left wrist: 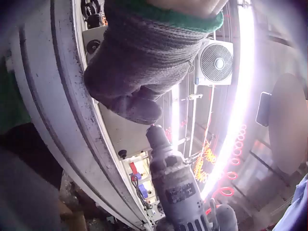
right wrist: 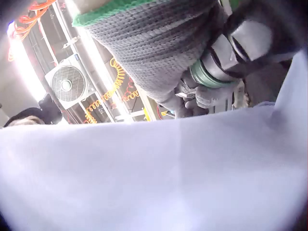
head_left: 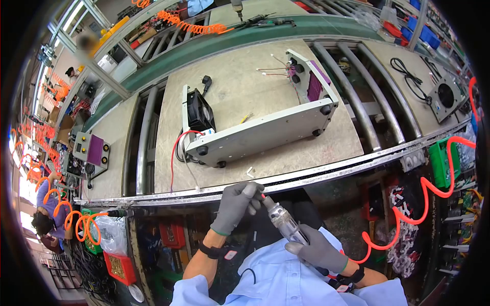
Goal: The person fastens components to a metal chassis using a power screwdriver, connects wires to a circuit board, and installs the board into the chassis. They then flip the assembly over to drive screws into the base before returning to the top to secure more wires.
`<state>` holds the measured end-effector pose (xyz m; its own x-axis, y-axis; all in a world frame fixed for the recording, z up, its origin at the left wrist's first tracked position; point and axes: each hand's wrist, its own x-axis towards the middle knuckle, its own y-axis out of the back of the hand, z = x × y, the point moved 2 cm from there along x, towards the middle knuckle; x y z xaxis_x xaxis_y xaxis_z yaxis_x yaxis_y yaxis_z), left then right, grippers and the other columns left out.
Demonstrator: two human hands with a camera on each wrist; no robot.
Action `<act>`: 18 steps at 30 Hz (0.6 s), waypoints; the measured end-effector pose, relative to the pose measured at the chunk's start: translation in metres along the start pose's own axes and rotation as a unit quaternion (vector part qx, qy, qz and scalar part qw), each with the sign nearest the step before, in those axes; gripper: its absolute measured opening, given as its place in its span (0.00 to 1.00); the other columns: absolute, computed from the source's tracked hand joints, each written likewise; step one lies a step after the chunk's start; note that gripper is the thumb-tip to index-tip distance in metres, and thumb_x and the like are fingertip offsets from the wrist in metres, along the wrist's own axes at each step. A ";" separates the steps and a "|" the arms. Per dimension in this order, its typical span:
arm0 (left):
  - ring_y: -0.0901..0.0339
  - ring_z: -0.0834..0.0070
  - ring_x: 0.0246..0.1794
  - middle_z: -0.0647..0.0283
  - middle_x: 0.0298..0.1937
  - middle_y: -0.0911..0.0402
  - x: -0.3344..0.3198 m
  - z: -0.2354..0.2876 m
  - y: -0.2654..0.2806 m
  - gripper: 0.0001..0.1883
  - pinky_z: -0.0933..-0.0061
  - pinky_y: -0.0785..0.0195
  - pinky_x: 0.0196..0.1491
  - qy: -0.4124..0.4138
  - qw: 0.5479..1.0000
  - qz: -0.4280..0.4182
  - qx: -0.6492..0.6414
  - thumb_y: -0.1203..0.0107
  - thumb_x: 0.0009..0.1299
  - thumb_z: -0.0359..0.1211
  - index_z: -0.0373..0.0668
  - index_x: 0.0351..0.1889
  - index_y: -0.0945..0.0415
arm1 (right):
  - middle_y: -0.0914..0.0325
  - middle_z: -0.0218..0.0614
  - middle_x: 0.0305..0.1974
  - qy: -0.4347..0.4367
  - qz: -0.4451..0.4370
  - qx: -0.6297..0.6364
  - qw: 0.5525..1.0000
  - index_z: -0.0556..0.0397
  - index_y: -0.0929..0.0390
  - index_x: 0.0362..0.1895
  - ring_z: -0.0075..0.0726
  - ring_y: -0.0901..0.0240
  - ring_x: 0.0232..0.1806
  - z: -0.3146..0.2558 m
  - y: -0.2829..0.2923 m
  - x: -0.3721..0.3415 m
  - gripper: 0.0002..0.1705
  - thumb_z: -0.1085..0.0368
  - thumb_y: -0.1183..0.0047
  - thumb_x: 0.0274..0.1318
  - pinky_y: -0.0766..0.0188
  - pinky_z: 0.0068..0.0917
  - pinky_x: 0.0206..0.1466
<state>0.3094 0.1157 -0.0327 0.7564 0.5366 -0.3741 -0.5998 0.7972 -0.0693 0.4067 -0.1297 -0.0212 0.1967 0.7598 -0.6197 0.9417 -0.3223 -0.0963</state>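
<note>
My right hand [head_left: 326, 251], in a grey knit glove, grips the body of a pneumatic screwdriver [head_left: 287, 223], whose nose points up and left. At that nose my gloved left hand [head_left: 236, 206] has its fingers curled, with thumb and fingertips right at the bit; a small red spot shows there. In the left wrist view the thumb meets the nose of the screwdriver [left wrist: 177, 187]. What else the left fingers hold I cannot tell. Beyond the hands a grey metal chassis [head_left: 265, 133] lies on a board, with a black fan [head_left: 200, 109] at its left end and a purple-grilled panel [head_left: 317, 81] at its right.
Metal rollers [head_left: 352, 97] flank the board [head_left: 235, 76], and a metal rail [head_left: 306, 171] runs along its front. A coiled orange air hose [head_left: 426, 191] hangs at the right. A red bin [head_left: 120, 268] and a green bin [head_left: 444, 162] stand at the sides. A small white bent piece [head_left: 250, 172] lies near the rail.
</note>
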 end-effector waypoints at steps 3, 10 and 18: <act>0.18 0.70 0.33 0.59 0.34 0.17 0.015 -0.010 0.007 0.13 0.66 0.25 0.34 -0.214 0.942 0.115 0.230 0.42 0.75 0.40 0.40 0.45 0.16 | 0.27 0.32 0.30 0.041 0.045 0.020 0.998 0.56 0.26 0.49 0.21 0.29 0.26 -0.010 -0.003 0.003 0.28 0.48 0.34 0.59 0.31 0.26 0.29; 0.20 0.54 0.35 0.54 0.37 0.22 0.030 0.009 0.013 0.07 0.62 0.25 0.40 -0.310 0.778 0.143 0.527 0.38 0.69 0.30 0.40 0.43 0.19 | 0.28 0.31 0.28 0.028 0.063 0.018 0.997 0.56 0.27 0.49 0.20 0.30 0.22 -0.034 -0.001 0.006 0.25 0.50 0.36 0.60 0.32 0.25 0.23; 0.20 0.71 0.33 0.61 0.35 0.17 0.000 0.061 0.042 0.06 0.69 0.26 0.39 -0.274 0.912 0.113 0.284 0.45 0.74 0.28 0.38 0.46 0.22 | 0.27 0.30 0.28 0.069 0.048 0.037 0.996 0.55 0.28 0.51 0.19 0.30 0.21 -0.064 -0.019 0.024 0.24 0.51 0.37 0.61 0.31 0.23 0.22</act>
<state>0.3000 0.1659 0.0211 0.7400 0.6387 0.2108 -0.6428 0.5793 0.5012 0.4109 -0.0691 0.0160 0.3258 0.7925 -0.5156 0.8950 -0.4342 -0.1019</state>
